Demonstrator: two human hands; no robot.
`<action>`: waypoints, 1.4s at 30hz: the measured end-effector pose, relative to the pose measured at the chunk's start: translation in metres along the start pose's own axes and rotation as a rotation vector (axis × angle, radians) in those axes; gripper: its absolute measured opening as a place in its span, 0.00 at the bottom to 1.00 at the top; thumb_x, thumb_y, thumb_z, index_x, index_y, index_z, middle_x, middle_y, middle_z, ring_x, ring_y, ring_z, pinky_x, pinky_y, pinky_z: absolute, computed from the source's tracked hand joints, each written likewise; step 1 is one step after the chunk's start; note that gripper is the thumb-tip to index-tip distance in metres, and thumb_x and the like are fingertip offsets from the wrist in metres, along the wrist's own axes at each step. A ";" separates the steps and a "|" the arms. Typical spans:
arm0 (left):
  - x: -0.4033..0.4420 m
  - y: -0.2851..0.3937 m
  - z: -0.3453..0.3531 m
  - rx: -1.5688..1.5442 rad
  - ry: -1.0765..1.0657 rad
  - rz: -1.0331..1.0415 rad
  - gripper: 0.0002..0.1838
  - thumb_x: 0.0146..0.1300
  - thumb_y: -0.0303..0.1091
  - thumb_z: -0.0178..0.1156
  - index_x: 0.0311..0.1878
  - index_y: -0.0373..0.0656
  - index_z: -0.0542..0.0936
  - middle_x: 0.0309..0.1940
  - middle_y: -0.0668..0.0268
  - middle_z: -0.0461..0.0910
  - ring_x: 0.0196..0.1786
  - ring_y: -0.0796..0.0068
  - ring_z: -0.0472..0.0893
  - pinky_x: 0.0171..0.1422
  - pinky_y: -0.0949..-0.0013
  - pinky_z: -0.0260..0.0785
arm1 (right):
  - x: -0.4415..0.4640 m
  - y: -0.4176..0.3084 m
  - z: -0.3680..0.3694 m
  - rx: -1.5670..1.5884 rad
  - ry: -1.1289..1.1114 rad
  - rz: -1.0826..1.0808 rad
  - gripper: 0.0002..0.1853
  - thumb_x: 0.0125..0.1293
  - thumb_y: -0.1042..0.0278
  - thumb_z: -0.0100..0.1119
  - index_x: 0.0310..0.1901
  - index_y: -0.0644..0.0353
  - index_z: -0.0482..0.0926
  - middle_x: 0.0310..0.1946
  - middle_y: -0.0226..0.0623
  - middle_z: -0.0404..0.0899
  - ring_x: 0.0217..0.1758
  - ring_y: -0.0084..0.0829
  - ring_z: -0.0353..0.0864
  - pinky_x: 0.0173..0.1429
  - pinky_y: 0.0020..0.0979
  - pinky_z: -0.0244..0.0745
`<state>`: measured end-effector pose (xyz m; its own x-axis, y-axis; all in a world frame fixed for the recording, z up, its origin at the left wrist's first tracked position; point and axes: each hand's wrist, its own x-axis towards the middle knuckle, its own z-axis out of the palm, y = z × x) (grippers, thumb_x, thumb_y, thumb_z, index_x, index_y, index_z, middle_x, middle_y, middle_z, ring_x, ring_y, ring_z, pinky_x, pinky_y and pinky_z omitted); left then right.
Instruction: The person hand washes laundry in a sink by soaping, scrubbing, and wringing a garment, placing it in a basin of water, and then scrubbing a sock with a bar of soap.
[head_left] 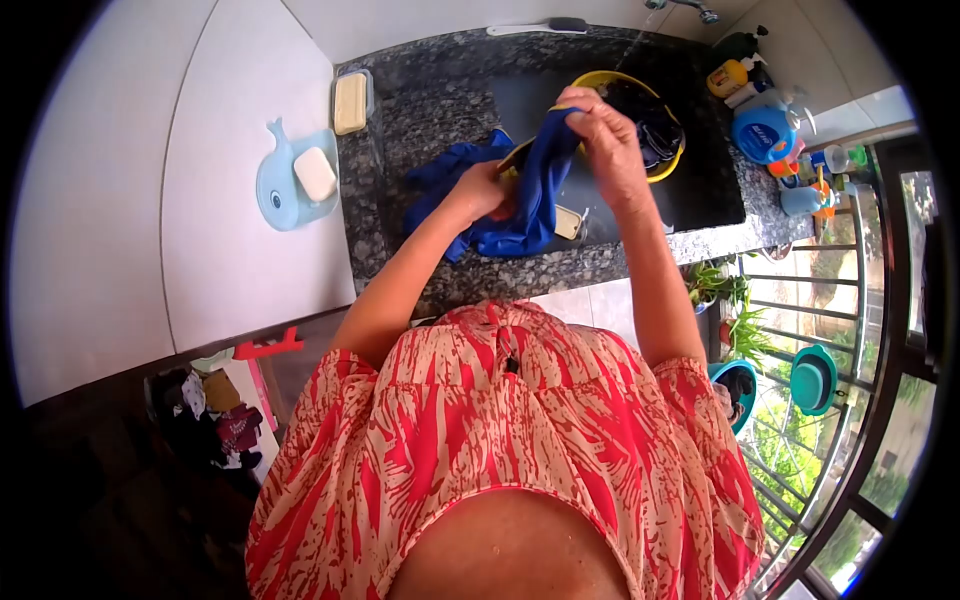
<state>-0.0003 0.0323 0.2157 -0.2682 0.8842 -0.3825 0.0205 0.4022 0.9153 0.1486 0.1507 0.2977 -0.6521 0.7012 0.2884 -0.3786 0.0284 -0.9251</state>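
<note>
A wet-looking blue garment (pixel 545 185) with yellow edging hangs between my two hands over the stone washing slab. High on its right end, my right hand (pixel 608 140) pinches the edge with closed fingers. My left hand (pixel 484 192) is closed at the garment's middle, partly behind a fold, beside a brownish edge of something I cannot make out. The rest of the cloth lies bunched on the slab to the left. Below the cloth rests a cream oblong piece (pixel 569 222). Behind my right hand stands a yellow basin (pixel 682 150) with dark cloth in it.
Water runs from a tap (pixel 690 10) towards the basin. A white-handled brush (pixel 537 28) lies on the back ledge. Bar soap (pixel 351 103) sits at left, and another soap (pixel 315 174) in a whale-shaped holder (pixel 275 195). Bottles (pixel 762 132) crowd the right edge.
</note>
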 end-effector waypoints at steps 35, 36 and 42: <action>0.014 0.019 -0.054 0.135 0.014 0.201 0.09 0.61 0.30 0.62 0.45 0.41 0.81 0.33 0.67 0.82 0.33 0.79 0.81 0.40 0.75 0.75 | 0.017 -0.016 0.007 -0.435 -0.292 0.017 0.13 0.70 0.60 0.59 0.42 0.62 0.83 0.35 0.25 0.80 0.41 0.15 0.75 0.48 0.21 0.71; 0.011 0.022 -0.063 0.237 0.110 0.290 0.09 0.61 0.28 0.63 0.44 0.41 0.80 0.34 0.67 0.82 0.35 0.79 0.81 0.43 0.75 0.75 | 0.019 -0.014 0.005 -0.479 -0.285 0.029 0.13 0.70 0.60 0.59 0.43 0.62 0.82 0.35 0.26 0.80 0.41 0.15 0.75 0.49 0.21 0.71; -0.017 0.082 -0.076 -0.076 0.204 0.615 0.07 0.61 0.22 0.62 0.42 0.40 0.80 0.38 0.70 0.81 0.42 0.82 0.79 0.51 0.78 0.71 | 0.008 -0.004 -0.003 -1.107 -0.495 -0.302 0.42 0.52 0.42 0.71 0.66 0.52 0.67 0.33 0.49 0.83 0.39 0.46 0.85 0.44 0.38 0.77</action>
<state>-0.0677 0.0322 0.3066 -0.4070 0.8818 0.2385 0.1627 -0.1869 0.9688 0.1470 0.1584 0.3026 -0.9032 0.2263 0.3646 0.0432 0.8933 -0.4474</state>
